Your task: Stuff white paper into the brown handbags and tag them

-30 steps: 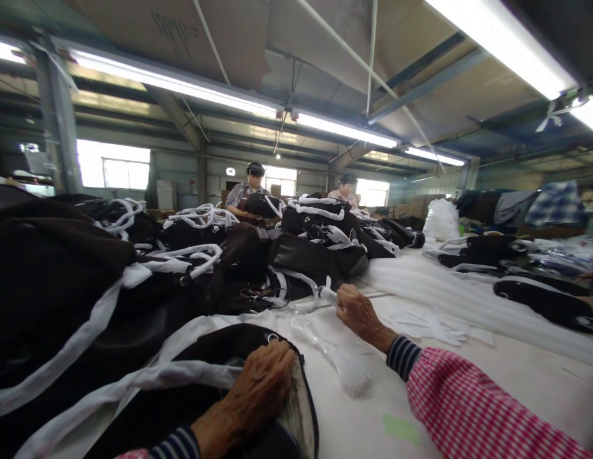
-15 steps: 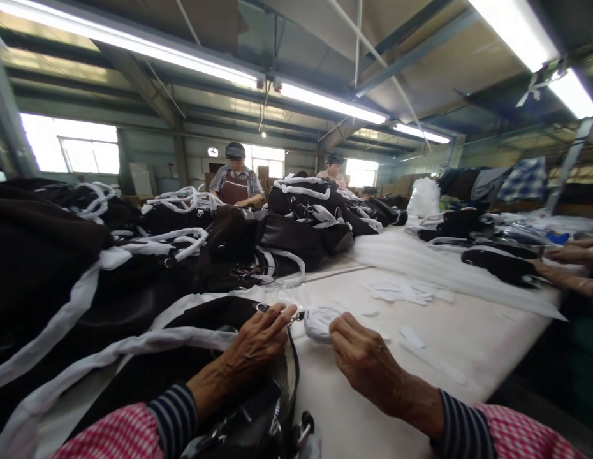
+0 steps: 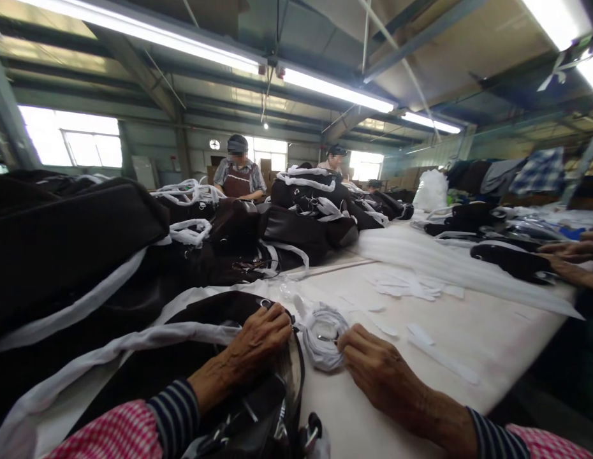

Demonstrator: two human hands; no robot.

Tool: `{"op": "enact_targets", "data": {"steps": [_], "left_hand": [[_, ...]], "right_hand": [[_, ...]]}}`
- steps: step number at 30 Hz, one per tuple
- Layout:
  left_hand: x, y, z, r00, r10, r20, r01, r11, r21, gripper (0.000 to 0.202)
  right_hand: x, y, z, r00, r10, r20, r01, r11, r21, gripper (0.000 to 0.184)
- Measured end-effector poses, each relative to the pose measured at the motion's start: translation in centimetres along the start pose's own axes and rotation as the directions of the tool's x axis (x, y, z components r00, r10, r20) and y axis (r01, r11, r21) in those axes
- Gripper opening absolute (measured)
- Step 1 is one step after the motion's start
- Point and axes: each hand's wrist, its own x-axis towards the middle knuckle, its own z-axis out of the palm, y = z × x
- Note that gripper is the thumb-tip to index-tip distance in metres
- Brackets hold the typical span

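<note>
A black bag (image 3: 201, 312) lies on its side in front of me, its white-wrapped handle (image 3: 148, 341) stretching to the lower left. My left hand (image 3: 264, 330) rests on the bag's upper edge by a metal eyelet (image 3: 266, 303), its fingers closed on that edge. Just right of it is a strap coil (image 3: 316, 363) wrapped in white, now face-on to me, with a small metal piece visible in its opening. My right hand (image 3: 373, 357) pinches the coil's right side; its fingertips partly hide what they grip.
More black bags (image 3: 220, 233) with white-wrapped handles are heaped left and ahead. White paper strips (image 3: 409, 285) and a foam sheet (image 3: 435, 255) lie on the pale table (image 3: 377, 414). Another person's hands (image 3: 578, 261) work at the right edge; a person (image 3: 239, 172) stands across the heap.
The coil has turned from nearly flat to face-on, and my right hand has shifted slightly right and down. My left-hand fingers have curled in more. A black bag at left has moved rightward.
</note>
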Motion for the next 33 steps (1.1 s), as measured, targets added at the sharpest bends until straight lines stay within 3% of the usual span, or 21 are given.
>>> {"op": "enact_targets", "data": {"steps": [2, 5, 8, 16, 21, 29, 33], "left_hand": [[0.0, -0.1, 0.2, 1.000, -0.011, -0.013, 0.010, 1.000, -0.017, 0.013], [0.0, -0.2, 0.3, 1.000, -0.011, -0.020, 0.010, 0.999, -0.041, 0.015], [-0.1, -0.3, 0.2, 0.999, -0.020, -0.043, 0.017, 0.997, -0.080, 0.013], [-0.2, -1.0, 0.9, 0.992, -0.013, -0.127, -0.009, 0.985, -0.172, 0.022], [-0.1, -1.0, 1.0, 0.989, -0.014, -0.146, -0.013, 0.983, -0.185, 0.023], [-0.5, -1.3, 1.1, 0.987, -0.011, -0.158, -0.020, 0.981, -0.192, 0.021], [-0.5, -1.2, 1.0, 0.987, -0.003, -0.160, -0.028, 0.981, -0.194, 0.019]], "right_hand": [[0.6, -0.5, -0.7, 0.985, 0.175, -0.001, -0.174, 0.978, 0.115, 0.020], [2.5, -2.1, -1.3, 0.906, 0.421, 0.050, -0.419, 0.870, 0.260, 0.015], [4.8, -3.6, -0.8, 0.841, 0.507, 0.190, -0.541, 0.773, 0.331, 0.014], [7.2, -2.7, 1.2, 0.774, 0.580, 0.253, -0.628, 0.754, 0.193, 0.017], [7.6, -3.2, 1.3, 0.776, 0.574, 0.263, -0.618, 0.776, 0.129, 0.016], [9.1, -3.7, 1.7, 0.735, 0.614, 0.288, -0.634, 0.772, -0.028, 0.012], [9.4, -3.5, 2.1, 0.759, 0.594, 0.267, -0.606, 0.794, -0.041, 0.015]]}}
